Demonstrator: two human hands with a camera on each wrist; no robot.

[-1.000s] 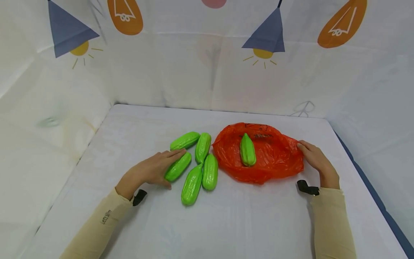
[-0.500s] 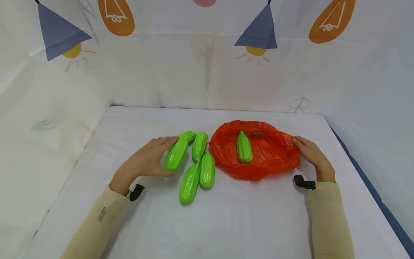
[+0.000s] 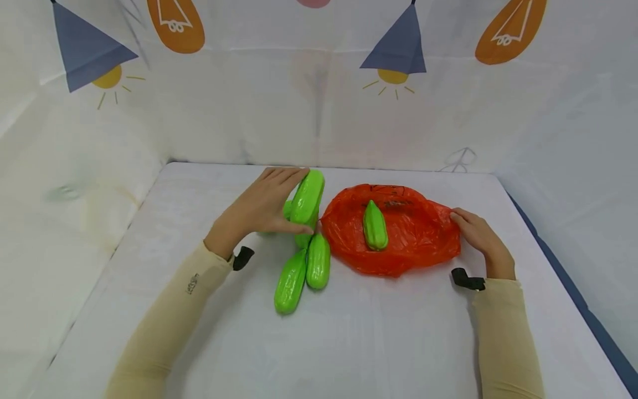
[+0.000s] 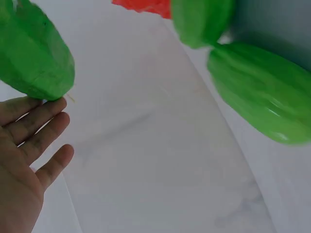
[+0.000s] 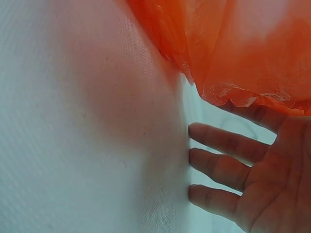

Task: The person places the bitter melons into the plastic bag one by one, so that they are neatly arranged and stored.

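Note:
In the head view my left hand holds a glossy green gourd between thumb and fingers, raised over the cluster left of the bag. The left wrist view has that gourd at the fingertips. Two more gourds lie below, one longer and one next to the bag. Others are mostly hidden behind the held one. A red plastic bag lies spread wide with one gourd on it. My right hand pinches the bag's right edge, thumb and index finger at the plastic.
The white-covered table carries everything. Behind it hangs a white cloth wall with printed lamps and bulbs. A dark blue strip runs along the table's right side.
My left hand has picked up a gourd from the left of the cluster and carried it up and right, toward the bag. The right hand stays at the bag's edge.

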